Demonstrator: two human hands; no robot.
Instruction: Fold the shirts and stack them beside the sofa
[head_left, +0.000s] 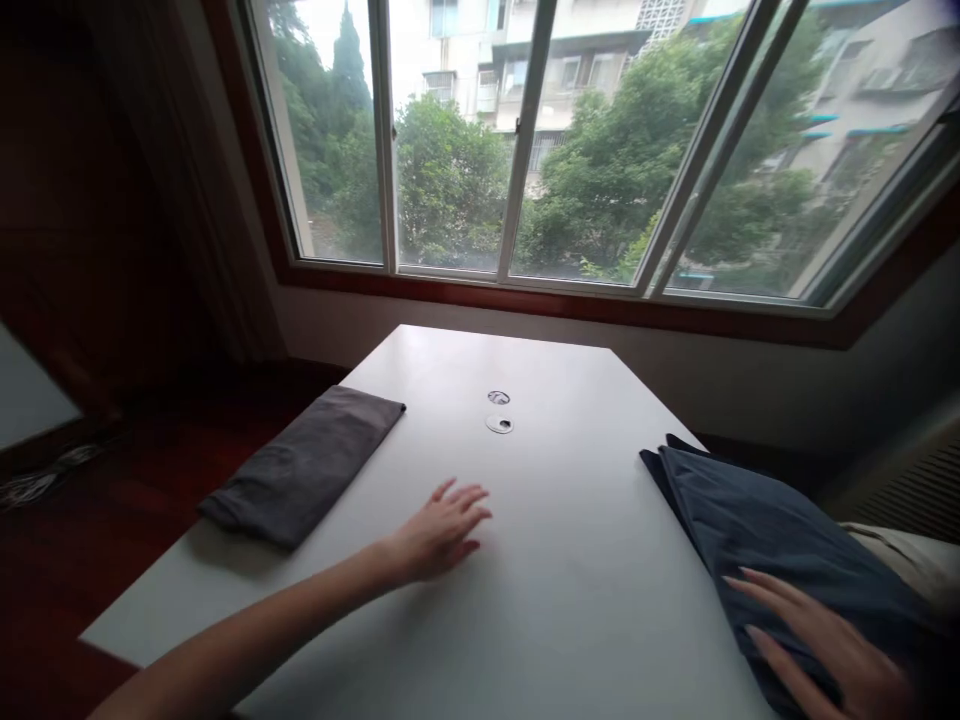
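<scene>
A folded grey cloth point(304, 466) lies at the left edge of the white bench point(570, 580), apart from the left hand point(439, 532), which is palm-down over bare bench surface with fingers spread and nothing in its grip. Beyond it, two round cable ports point(499, 411) sit mid-bench. At the right edge, the right hand point(821, 640) rests flat, fingers extended, on a folded dark blue cloth point(780, 545).
</scene>
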